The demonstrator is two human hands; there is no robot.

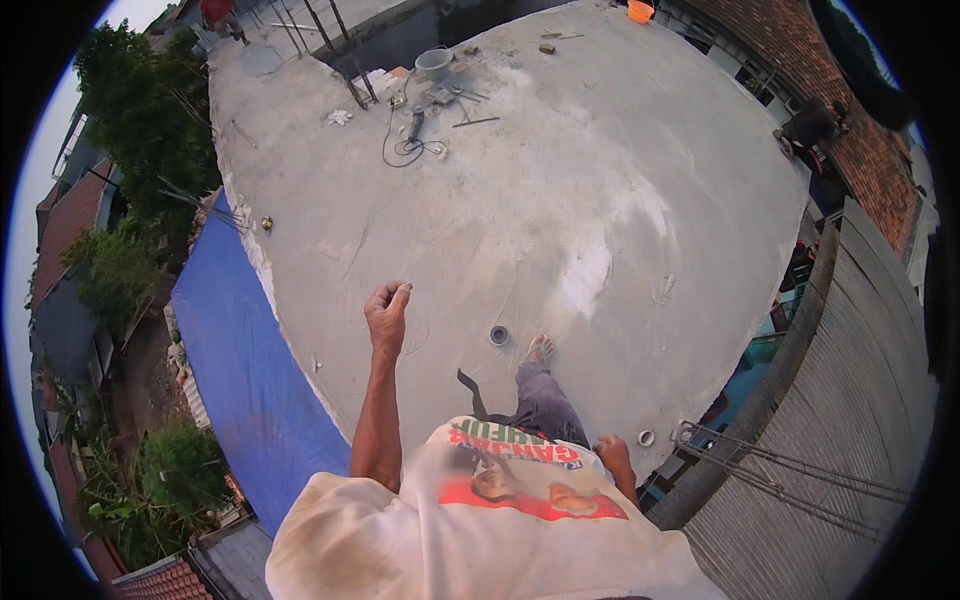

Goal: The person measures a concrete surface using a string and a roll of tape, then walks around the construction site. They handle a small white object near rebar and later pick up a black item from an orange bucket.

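Note:
My left hand is raised over the concrete slab, with its fingers curled and the thumb pressed to the forefinger. Anything pinched there is too small to make out. Low at my right side hangs my right hand, partly covered by my shirt, its fingers hard to see. A grey pipe end shows in the slab just left of my bare foot. Nearest my right hand is a pale pipe end close to the slab's right edge.
A corded power tool, a pale bucket and upright rebar stand ahead. Blue sheeting lies beyond the left edge, a corrugated roof beyond the right. One person is at the right edge, another far left.

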